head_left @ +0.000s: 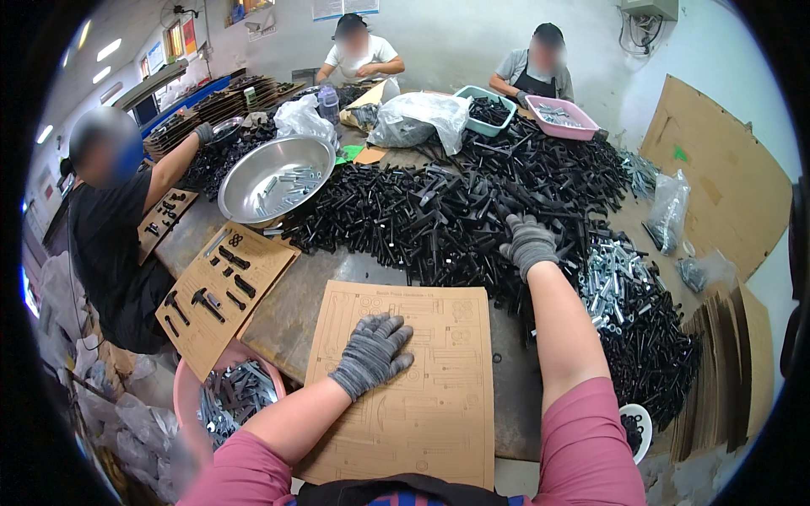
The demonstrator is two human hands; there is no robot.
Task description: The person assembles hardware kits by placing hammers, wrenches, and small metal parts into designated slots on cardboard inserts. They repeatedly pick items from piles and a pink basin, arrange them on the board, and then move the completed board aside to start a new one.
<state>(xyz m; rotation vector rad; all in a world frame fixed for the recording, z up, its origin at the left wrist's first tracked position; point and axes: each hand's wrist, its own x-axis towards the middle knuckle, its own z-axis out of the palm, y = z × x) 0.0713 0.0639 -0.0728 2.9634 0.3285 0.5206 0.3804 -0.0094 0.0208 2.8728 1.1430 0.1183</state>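
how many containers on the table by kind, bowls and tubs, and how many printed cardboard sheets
Round metal bowl: 1
Teal plastic tub: 1
Pink plastic tub: 1
Printed cardboard sheets: 3, one under the gloved left hand, one with parts laid on it, one by the co-worker
Total: 6

Gloved hands (371,352) over cardboard template (422,405)

i'm seeing even, bright light from ceiling tubes (103,52) at upper left; the steel bowl (275,177) is glinting, edges are bending, corners going black, shadows soft.
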